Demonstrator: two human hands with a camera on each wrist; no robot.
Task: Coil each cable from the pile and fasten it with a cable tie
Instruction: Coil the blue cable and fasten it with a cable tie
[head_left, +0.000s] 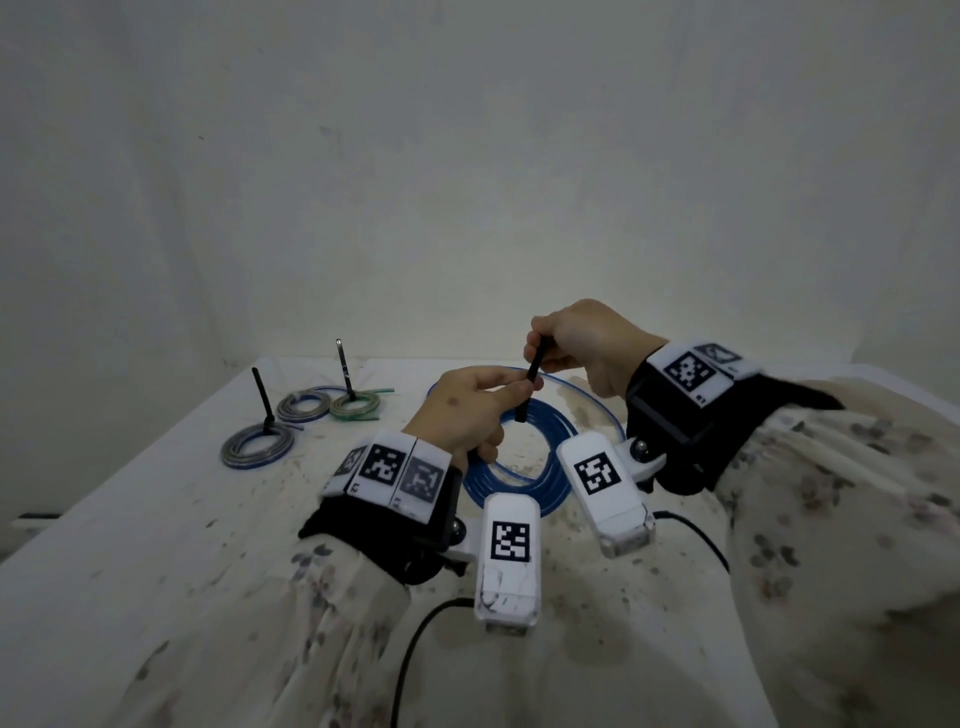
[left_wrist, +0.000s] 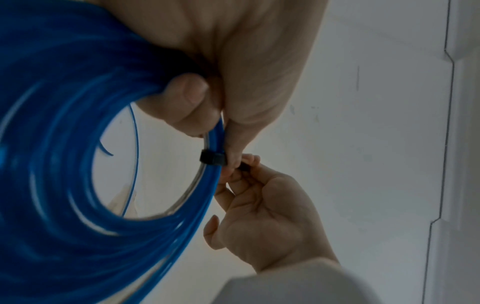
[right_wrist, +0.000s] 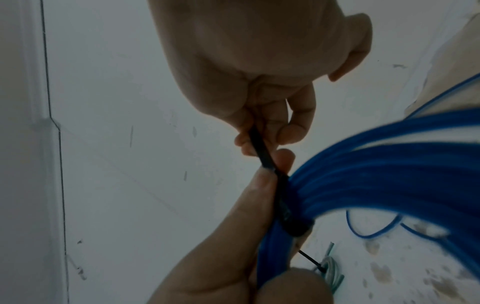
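I see my left hand (head_left: 467, 410) curled round the blue cable coil (head_left: 524, 467), lifted a little over the desk (head_left: 156, 519). My right hand (head_left: 582, 343) pinches the black cable tie (head_left: 531, 376) just above it. The tie's long side runs up and away from my left hand, leaning toward my right hand. The left wrist view shows the tie's small black head (left_wrist: 211, 160) wrapped on the coil. Far left of my hands lie three tied coils (head_left: 258, 447).
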